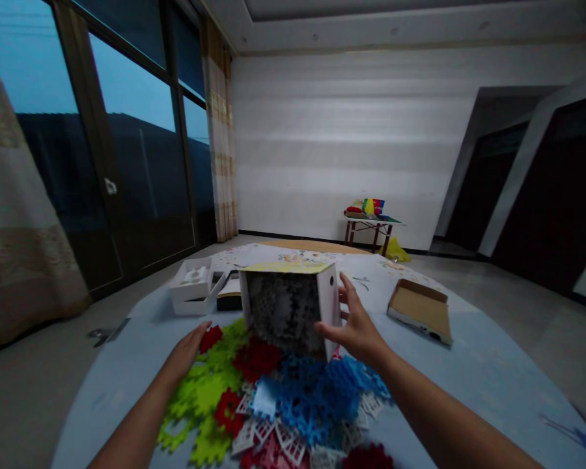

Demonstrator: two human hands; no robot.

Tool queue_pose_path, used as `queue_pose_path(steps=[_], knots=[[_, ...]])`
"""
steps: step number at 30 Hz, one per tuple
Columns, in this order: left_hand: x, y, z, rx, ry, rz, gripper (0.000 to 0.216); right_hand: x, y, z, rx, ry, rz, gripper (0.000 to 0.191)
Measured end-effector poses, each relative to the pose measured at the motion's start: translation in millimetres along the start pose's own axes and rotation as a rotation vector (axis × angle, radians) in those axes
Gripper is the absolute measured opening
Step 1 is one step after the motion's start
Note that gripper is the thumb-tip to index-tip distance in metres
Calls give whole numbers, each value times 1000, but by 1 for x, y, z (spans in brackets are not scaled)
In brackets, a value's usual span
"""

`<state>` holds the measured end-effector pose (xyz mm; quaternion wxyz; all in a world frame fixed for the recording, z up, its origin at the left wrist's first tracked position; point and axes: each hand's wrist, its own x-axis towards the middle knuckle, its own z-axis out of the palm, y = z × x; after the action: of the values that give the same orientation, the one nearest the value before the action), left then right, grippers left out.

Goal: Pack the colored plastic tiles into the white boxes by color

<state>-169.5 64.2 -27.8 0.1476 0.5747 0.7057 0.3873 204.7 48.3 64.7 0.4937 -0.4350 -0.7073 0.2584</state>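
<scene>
A white cardboard box (329, 293) with a yellowish top panel is tipped on its side, its opening towards me. Dark grey toothed pieces (283, 306) fill the inside. My right hand (354, 322) grips the box's right wall, thumb at the front edge and fingers along the outer side. Below the opening spreads a pile of plastic gear-shaped pieces: green (208, 394), blue (312, 397) and red (256, 359), with white lattice pieces (290, 443) among them. My left hand (188, 352) is held open at the pile's left edge, fingers stretched beside a small red piece (211, 339).
An open brown-lined cardboard lid (420, 309) lies at the right of the cloth-covered table (473, 378). White boxes (193, 286) and a black-and-white box (229, 293) stand at the back left. A metal clip (107, 333) sits on the left edge. A small side table (371, 221) stands by the wall.
</scene>
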Motion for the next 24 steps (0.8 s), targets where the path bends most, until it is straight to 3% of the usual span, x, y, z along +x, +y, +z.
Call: queue_pose_path(steps=[4,8,19,24], knots=[[-16,7,13,-58,93,-17,73,0,1,21,-152,-36,-163,106],[-28,13,17,-77,145,-6,71,1,2,24,-228,-46,-268,105],[-32,21,15,-24,145,72,56,-4,9,-27,-523,-1,-441,104],[-33,22,12,11,137,88,55,-10,5,-42,-621,-56,-529,103]])
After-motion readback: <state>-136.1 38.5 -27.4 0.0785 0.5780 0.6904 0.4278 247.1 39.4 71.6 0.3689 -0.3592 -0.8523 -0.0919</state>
